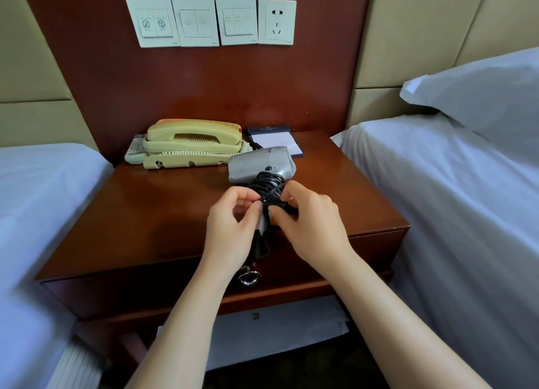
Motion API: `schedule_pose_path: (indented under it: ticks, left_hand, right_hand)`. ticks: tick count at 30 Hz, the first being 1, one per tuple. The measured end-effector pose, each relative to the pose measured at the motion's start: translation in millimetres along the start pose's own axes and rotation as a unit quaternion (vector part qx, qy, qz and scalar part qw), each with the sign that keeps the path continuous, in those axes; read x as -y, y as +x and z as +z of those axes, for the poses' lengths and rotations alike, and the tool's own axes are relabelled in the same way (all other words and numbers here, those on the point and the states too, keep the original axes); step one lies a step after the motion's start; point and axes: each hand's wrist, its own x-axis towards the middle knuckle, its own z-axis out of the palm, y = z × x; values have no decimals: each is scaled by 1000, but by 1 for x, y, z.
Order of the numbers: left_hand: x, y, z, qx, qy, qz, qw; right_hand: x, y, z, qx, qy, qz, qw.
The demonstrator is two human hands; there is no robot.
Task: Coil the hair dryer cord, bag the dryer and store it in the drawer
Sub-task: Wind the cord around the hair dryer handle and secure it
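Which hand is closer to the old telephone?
Left. The left hand sits in front of the telephone, slightly to its right; the right hand is farther right, beyond the cord.

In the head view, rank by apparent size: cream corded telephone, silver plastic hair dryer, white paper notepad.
1. Cream corded telephone.
2. Silver plastic hair dryer.
3. White paper notepad, partly hidden behind the dryer, so places 2 and 3 are unsure.

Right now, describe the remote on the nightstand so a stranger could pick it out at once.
Start at the wooden nightstand, then find the cream telephone at its back left. The remote lies flat against the telephone's left side, partly hidden by it. It is the only pale grey slab with rows of small buttons.
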Motion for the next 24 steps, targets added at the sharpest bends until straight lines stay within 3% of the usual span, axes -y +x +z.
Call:
schedule_pose_path:
  ticks: [14,19,24]
  left_hand:
    - [-5,2,0,-4,6,-46,999]
    - [1,4,0,-13,63,-62,996]
    - [3,1,1,-11,133,-9,991]
  right_hand:
    - [-5,1,16,-32,171,58,983]
    - [-10,5,25,-4,299,147,943]
    - [-7,3,25,-24,239,103,965]
